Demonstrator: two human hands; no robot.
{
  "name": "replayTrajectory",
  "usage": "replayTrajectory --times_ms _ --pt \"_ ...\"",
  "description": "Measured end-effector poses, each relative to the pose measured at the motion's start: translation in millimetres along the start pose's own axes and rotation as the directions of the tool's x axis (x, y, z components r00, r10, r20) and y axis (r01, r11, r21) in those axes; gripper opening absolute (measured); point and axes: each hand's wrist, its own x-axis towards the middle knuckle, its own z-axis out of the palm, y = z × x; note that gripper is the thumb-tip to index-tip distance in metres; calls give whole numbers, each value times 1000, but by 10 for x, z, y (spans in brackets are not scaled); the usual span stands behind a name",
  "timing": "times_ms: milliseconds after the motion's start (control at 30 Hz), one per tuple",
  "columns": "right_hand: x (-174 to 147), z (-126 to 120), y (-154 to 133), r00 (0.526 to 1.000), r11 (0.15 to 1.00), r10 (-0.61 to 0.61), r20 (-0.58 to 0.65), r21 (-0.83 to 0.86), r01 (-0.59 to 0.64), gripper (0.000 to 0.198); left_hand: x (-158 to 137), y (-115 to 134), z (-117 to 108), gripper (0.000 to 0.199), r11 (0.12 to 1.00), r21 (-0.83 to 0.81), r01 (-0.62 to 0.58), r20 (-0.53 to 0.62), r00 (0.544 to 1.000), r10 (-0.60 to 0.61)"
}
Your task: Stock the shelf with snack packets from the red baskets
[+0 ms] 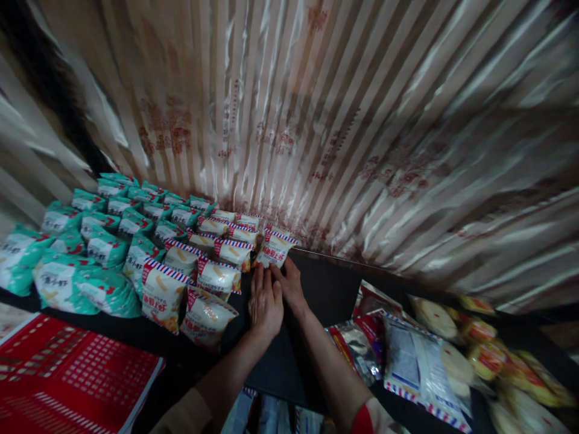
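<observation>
While both forearms reach forward over the dark surface [325,289], the left hand [265,301] lies flat, fingers together, just below a red-and-white snack packet [274,248]. The right hand [289,283] touches the packet's lower edge; whether it grips cannot be told. Loose wrappers [407,355] lie to the right. Red-and-white packets [208,283] stand in rows leftward, green packets [99,241] beyond, against a striped curtain [362,120].

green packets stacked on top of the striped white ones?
No: the green packets stand in rows left of the striped white packets, not on them.
</observation>
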Motion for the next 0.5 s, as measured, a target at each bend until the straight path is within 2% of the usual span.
replayTrajectory --times_ms 333,500 --pt "-82 -89 -54 1000 995 16 10 101 -17 53 -21 41 -51 43 1000 6 3 13 1000 -3" --pt "-303 -160 -43 982 986 157 -104 66 -151 64 -93 85 -104 41 999 16 -32 -10 999 32"
